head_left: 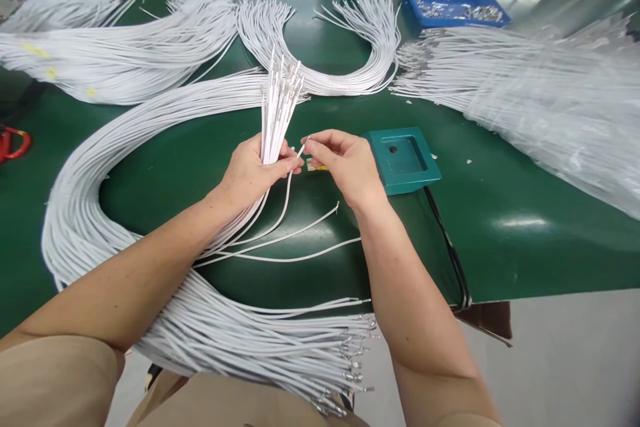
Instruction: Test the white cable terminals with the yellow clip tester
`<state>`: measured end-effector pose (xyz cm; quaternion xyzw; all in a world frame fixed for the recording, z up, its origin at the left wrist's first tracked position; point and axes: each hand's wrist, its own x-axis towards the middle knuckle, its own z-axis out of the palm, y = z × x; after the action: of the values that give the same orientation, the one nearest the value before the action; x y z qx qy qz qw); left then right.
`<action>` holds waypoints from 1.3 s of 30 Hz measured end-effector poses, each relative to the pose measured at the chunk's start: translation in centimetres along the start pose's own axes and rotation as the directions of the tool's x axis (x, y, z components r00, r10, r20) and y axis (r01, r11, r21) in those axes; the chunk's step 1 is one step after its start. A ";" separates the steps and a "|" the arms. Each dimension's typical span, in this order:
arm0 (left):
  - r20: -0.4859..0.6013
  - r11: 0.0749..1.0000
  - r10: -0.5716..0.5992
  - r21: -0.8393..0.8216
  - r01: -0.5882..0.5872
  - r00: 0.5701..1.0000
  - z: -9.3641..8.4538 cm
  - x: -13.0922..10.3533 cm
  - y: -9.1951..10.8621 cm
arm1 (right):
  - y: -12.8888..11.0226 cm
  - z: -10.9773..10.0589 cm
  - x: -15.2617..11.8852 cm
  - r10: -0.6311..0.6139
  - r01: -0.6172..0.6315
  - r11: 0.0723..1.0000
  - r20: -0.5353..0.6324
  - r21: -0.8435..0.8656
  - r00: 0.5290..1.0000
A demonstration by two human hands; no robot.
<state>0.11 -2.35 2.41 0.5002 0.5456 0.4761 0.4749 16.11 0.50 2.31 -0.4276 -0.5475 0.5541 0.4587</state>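
My left hand (pixel 253 170) is wrapped round an upright bundle of white wires (pixel 280 107) with metal terminals at their tips. Just right of it, my right hand (pixel 345 160) pinches the end of a single white wire (pixel 289 193) between thumb and fingers. A small yellow item (pixel 316 165) shows beneath the right fingertips; what it is I cannot make out. Two loose wires curve out below my hands. The large looped bundle (pixel 75 193) runs round to the left and under my left forearm, its terminal ends (pixel 355 347) at the table's front edge.
Beside my right hand sits a green device (pixel 407 159) with a black cable (pixel 450 253). More white wire bundles (pixel 150 53) lie behind, and plastic-wrapped wires (pixel 550 93) at right. A blue tray (pixel 455 3) holds small metal parts. Red handles (pixel 15 143) lie far left.
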 end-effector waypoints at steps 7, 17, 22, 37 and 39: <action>0.130 0.972 -0.126 -0.181 0.149 0.983 -0.5 0.5 0.0 | 1.6 0.9 0.0 -0.390 0.324 0.736 0.019 -0.594 0.921; 0.288 0.942 -0.186 -0.221 0.254 0.939 -1.2 1.6 -0.6 | 1.0 -0.8 -0.2 -0.390 0.508 0.172 0.415 -0.844 0.822; 0.222 0.967 -0.186 -0.134 0.219 0.957 -1.2 1.8 -1.1 | -0.2 -2.1 -0.5 -0.232 0.341 0.119 0.308 -0.932 0.923; 0.129 0.992 -0.126 0.043 0.122 0.984 0.4 1.9 -3.2 | 0.7 -3.7 0.3 -0.228 0.343 0.052 0.323 -0.938 0.919; 0.122 0.992 -0.103 0.089 0.093 0.987 0.3 2.1 -3.6 | 0.8 -3.7 0.3 -0.249 0.329 0.065 0.304 -0.942 0.920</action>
<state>0.01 -0.45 -1.30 0.5212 0.5577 0.3965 0.5100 19.61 1.56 1.37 -0.4867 -0.8605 -0.0322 0.1474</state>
